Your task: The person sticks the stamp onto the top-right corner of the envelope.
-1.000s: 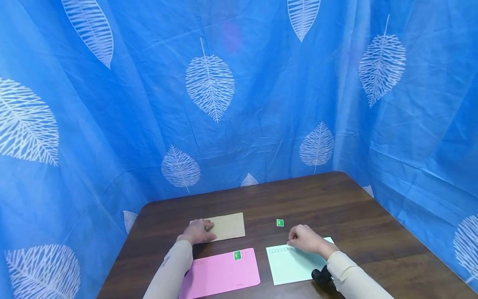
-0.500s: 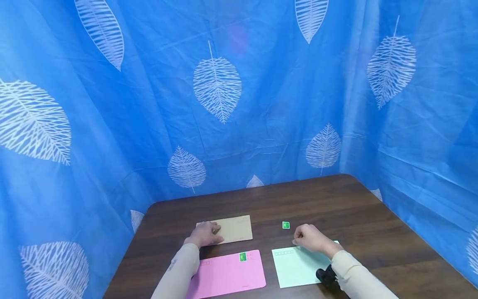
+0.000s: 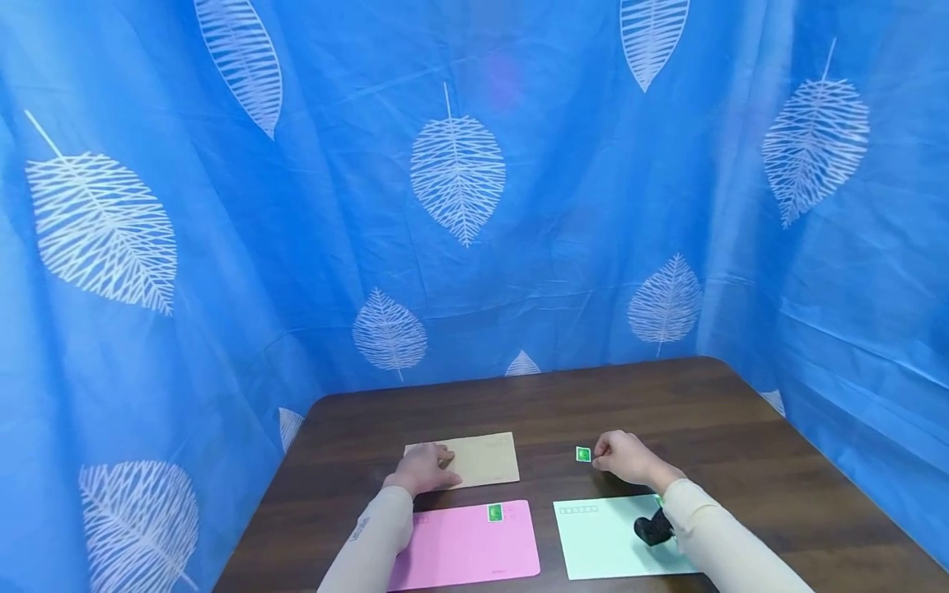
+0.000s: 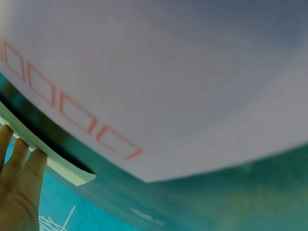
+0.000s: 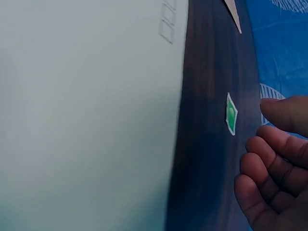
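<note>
My left hand (image 3: 423, 469) rests on the left part of a beige envelope (image 3: 485, 459), fingers lying loosely over it; the left wrist view shows several fingers (image 4: 31, 175) on its edge. Just right of a small green stamp (image 3: 583, 454) with a white border is my right hand (image 3: 625, 458). In the right wrist view its thumb and bent fingers stand apart with nothing between them, and the stamp (image 5: 231, 114) lies on the table beside them. A mint-green envelope (image 3: 604, 539) lies below the right forearm, partly covered by it.
A pink envelope (image 3: 474, 543) with a green stamp (image 3: 495, 512) at its upper right lies near the left forearm. A bit of green shows beside the right sleeve. The dark wooden table (image 3: 534, 399) is bordered by a blue leaf-print curtain (image 3: 549, 214). A black wrist device (image 3: 652, 528) hangs under the right wrist.
My right hand has moved off the mint-green envelope, forward to the loose stamp. The left hand keeps its place on the beige envelope. The head view has turned a little left.
</note>
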A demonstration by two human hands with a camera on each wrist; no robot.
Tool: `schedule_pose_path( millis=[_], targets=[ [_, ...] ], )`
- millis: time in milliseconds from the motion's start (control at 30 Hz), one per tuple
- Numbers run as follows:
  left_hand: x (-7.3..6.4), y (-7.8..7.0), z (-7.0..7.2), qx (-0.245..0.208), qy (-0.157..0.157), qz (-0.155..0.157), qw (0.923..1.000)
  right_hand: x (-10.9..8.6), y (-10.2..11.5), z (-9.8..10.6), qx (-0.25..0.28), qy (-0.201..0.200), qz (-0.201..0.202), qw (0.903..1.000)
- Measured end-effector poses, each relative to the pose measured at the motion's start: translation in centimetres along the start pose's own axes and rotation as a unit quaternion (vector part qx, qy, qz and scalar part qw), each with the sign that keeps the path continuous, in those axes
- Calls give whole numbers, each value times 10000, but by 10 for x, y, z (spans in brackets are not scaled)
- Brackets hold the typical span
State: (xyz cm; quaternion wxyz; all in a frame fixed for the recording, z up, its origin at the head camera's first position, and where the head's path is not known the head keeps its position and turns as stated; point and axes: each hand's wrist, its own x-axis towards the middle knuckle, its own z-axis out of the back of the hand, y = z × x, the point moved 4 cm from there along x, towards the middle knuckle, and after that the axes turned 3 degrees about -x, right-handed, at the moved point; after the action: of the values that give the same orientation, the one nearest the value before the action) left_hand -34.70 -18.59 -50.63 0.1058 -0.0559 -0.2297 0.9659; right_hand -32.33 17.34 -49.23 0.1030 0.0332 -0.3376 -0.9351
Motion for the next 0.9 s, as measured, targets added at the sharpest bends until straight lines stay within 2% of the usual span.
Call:
schedule_pose_path(
  millis=[233, 467, 533, 700, 900],
  targets=[
    [-5, -8, -5, -108, 3, -40, 9999, 15, 2, 5, -275, 24, 83, 9996],
    [-11, -11, -6, -206, -42, 244, 9995, 27, 3, 1, -373, 170, -7, 9992],
    [-12, -12, -6, -192, -52, 226, 9995, 28, 3, -1, -404, 190, -9, 9990],
    [-12, -14, -5, -139, -52, 169, 9997, 31, 0, -6, -490, 113, -16, 9987],
    [-14, -15, -5, -129, -57, 232, 9996, 36, -5, -9, -461, -86, -309, 9984]
  ],
)
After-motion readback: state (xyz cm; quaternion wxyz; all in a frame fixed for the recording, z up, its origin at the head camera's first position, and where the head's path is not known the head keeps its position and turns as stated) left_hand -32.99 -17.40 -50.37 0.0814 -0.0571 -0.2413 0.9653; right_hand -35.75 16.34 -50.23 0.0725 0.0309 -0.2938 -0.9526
